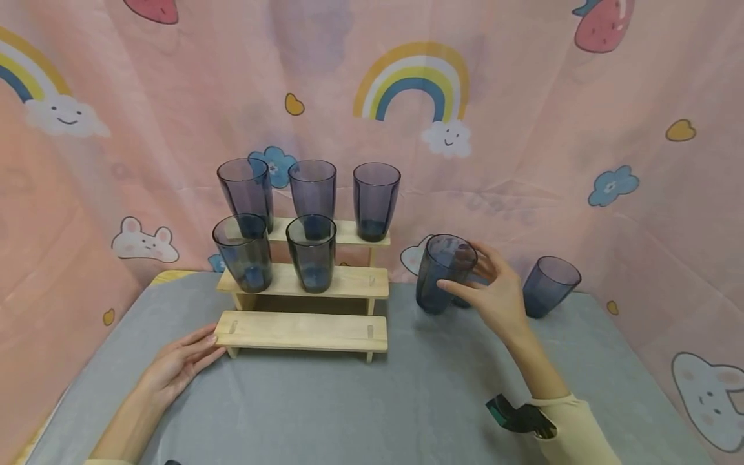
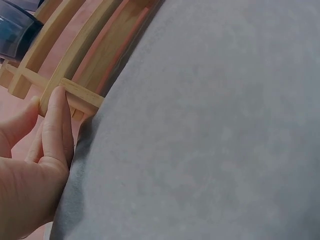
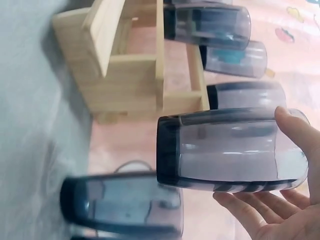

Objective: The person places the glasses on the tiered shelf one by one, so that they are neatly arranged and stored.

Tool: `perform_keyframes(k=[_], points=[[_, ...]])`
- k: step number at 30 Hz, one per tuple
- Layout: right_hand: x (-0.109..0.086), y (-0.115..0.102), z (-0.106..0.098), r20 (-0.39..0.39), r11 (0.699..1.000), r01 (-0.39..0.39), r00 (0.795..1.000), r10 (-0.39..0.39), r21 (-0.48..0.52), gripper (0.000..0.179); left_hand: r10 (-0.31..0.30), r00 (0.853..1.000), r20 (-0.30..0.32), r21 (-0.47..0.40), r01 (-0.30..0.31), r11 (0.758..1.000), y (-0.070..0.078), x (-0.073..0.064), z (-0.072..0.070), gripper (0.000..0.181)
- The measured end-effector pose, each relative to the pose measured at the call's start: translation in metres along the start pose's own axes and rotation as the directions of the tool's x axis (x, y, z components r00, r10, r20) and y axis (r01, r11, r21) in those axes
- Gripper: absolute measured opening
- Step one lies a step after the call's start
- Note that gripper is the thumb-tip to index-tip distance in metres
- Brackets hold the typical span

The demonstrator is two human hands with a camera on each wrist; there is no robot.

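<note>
My right hand (image 1: 494, 290) grips a bluish-purple glass tumbler (image 3: 225, 150) near its rim, thumb on one side and fingers on the other. In the head view the held tumbler is upright, to the right of a three-tier wooden stand (image 1: 302, 330). With thumb and fingers, my left hand (image 1: 180, 365) pinches the left end of the stand's lowest board (image 2: 75, 60). Three tumblers (image 1: 376, 200) stand on the top tier, and two more (image 1: 312, 255) on the middle one. The lowest tier bears nothing.
Behind my right hand another tumbler (image 3: 125, 202) stands on the grey cloth (image 1: 325, 413), mostly hidden in the head view. One more tumbler (image 1: 549, 287) stands farther right. A pink patterned curtain (image 1: 511, 161) hangs behind the table.
</note>
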State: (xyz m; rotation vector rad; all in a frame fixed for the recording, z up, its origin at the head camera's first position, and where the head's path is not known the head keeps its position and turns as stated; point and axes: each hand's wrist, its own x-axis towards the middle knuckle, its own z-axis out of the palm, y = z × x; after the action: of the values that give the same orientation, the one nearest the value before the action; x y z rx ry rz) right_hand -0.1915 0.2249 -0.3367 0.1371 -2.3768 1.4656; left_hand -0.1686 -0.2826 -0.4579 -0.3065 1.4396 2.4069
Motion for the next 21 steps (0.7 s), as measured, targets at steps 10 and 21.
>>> perform_keyframes(k=[10, 21], points=[[0.013, -0.02, 0.028, 0.064, 0.998, -0.007, 0.998, 0.002, 0.069, 0.086, -0.011, 1.0, -0.028, 0.025, 0.011, 1.0, -0.001, 0.003, 0.005, 0.024], [0.025, -0.037, 0.069, 0.072, 0.984, 0.088, 0.992, -0.101, 0.157, 0.081, -0.016, 0.999, -0.028, 0.029, 0.017, 0.999, 0.001, -0.001, 0.001, 0.021]])
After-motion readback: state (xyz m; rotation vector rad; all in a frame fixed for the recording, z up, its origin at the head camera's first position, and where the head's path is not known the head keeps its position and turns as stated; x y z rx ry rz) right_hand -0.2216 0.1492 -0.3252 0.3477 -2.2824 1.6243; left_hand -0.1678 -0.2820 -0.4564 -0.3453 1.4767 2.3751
